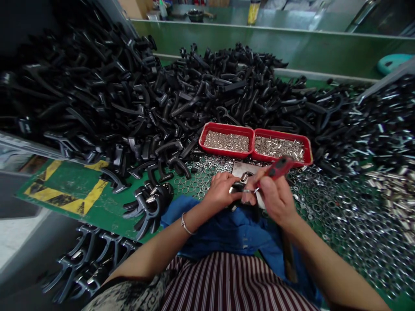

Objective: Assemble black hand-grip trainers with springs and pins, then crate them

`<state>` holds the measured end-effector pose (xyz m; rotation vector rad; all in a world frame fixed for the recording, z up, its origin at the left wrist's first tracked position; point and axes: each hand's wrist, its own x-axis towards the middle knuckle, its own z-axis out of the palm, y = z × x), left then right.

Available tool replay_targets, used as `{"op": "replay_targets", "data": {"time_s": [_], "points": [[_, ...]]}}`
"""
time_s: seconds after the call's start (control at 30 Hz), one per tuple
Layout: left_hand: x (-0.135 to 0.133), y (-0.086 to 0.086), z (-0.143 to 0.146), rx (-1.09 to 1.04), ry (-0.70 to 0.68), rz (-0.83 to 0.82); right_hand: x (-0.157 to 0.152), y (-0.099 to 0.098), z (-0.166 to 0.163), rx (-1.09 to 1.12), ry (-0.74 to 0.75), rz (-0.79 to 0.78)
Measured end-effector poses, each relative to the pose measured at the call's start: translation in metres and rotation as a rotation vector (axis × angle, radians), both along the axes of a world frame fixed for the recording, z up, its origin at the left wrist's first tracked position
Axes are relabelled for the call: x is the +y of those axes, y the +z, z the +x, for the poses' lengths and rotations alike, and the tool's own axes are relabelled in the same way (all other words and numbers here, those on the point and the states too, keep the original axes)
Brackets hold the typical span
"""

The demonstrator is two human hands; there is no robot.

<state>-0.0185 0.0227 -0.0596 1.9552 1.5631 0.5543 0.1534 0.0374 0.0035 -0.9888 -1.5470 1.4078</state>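
Note:
My left hand [221, 190] is closed around a small black-and-metal clamp part [239, 186], fingers curled over its far side. A tool with a red handle [280, 167] is gripped in my right hand [277, 198]; its working end lies close to the part, and its exact kind is hard to make out. Both hands are close together above a blue cloth [223, 233] on my lap. Just beyond them a grey metal plate [241, 167] lies on the bench, partly covered by the hands.
Two red trays [227, 152] of small metal pins and pieces stand past the plate. Black clamp parts [194, 99] are heaped behind and left. Metal rings [343, 220] and metal barrels [394, 183] spread to the right. Assembled pieces [151, 203] lie left of the cloth.

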Motion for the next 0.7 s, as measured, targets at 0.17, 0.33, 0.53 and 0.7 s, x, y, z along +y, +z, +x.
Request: {"op": "replay_targets", "data": {"time_s": [0.17,0.33,0.53,0.7], "points": [[0.002,-0.002,0.0,-0.017,-0.036,0.032,0.021,-0.008,0.093,-0.262,-0.375,0.098],[0.011,-0.002,0.004,0.007,-0.097,0.094,0.045,-0.054,0.186,-1.076,-0.226,0.138],[0.0,0.005,0.01,0.146,-0.071,0.102,0.04,-0.056,0.191,-1.362,-0.104,0.5],[-0.005,0.029,0.002,0.289,-0.111,0.113,0.04,-0.027,0.156,-1.192,-0.147,0.603]]}}
